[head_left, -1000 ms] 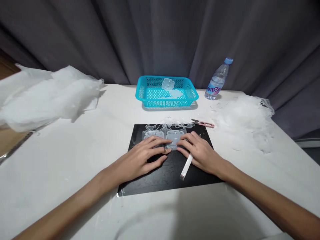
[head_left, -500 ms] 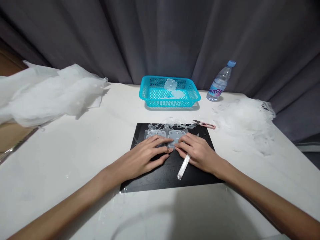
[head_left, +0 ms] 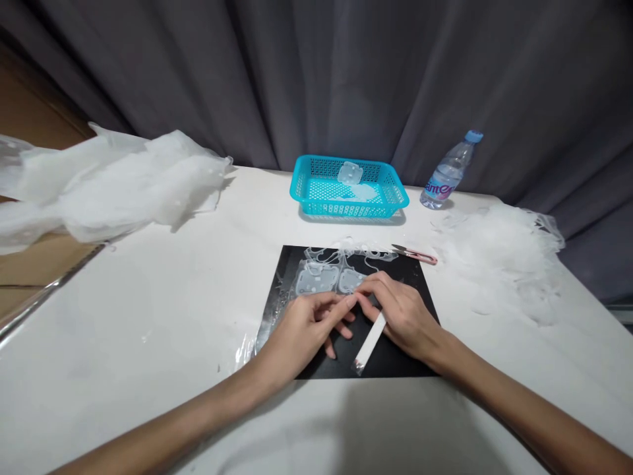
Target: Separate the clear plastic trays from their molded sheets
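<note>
My left hand (head_left: 310,328) is over the black mat (head_left: 331,364), thumb and index finger drawn together beside the right fingertips. What that pinch holds, if anything, is too small to make out. In my right hand (head_left: 398,310) lies a slim tool with a white handle (head_left: 370,341), its end pointing toward me; its other end is hidden by the hand. The right thumb and index finger also meet at the left fingertips. Just beyond the hands, two clear rounded-square plastic pieces (head_left: 317,280) lie side by side on the mat, the right one partly covered.
Loose clear trimmings (head_left: 350,249) lie at the mat's far edge, beside pink-handled snips (head_left: 415,254). Behind is a blue basket (head_left: 349,210) holding clear pieces. A water bottle (head_left: 448,173) and a heap of film scraps (head_left: 499,247) are right; white plastic bags (head_left: 133,178) are left.
My left hand has come off the left plastic piece and drawn back toward me, its fingers turning into a pinch. The right hand keeps the white-handled tool. The camera view has shifted slightly.
</note>
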Action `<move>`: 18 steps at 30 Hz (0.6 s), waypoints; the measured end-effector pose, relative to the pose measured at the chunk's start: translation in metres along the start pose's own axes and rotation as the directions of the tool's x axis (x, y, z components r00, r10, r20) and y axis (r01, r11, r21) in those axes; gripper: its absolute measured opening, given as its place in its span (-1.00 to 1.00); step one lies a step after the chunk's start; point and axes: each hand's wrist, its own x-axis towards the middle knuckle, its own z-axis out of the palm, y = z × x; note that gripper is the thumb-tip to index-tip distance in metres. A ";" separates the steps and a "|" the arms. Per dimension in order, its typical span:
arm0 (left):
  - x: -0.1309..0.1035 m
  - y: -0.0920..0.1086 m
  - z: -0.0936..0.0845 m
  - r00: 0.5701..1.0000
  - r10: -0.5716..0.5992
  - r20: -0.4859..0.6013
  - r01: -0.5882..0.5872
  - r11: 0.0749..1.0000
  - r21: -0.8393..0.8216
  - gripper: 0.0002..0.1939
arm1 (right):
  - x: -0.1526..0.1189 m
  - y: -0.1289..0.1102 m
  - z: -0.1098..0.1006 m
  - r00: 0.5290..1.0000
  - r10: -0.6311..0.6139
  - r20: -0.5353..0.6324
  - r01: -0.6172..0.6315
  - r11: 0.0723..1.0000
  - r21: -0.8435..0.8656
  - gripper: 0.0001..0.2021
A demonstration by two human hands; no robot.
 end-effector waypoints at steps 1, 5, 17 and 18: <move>0.002 -0.001 0.000 1.000 0.005 0.002 -0.005 0.998 -0.065 -0.57 | -0.001 -0.002 0.000 1.000 -0.005 0.006 0.005 1.000 -0.004 -0.89; 0.007 -0.002 -0.003 0.998 0.055 -0.024 -0.059 0.986 -0.158 -0.61 | -0.003 -0.004 0.002 1.000 -0.014 0.020 0.014 0.999 -0.030 -0.87; 0.003 -0.005 0.004 0.993 0.008 -0.118 -0.019 0.996 -0.091 -0.89 | 0.001 0.000 -0.001 0.946 0.315 0.079 -0.324 0.929 0.177 -0.89; 0.003 -0.006 0.005 0.992 -0.016 -0.129 0.005 0.996 -0.083 -0.88 | 0.001 0.006 -0.001 0.928 0.367 0.058 -0.371 0.905 0.208 -0.90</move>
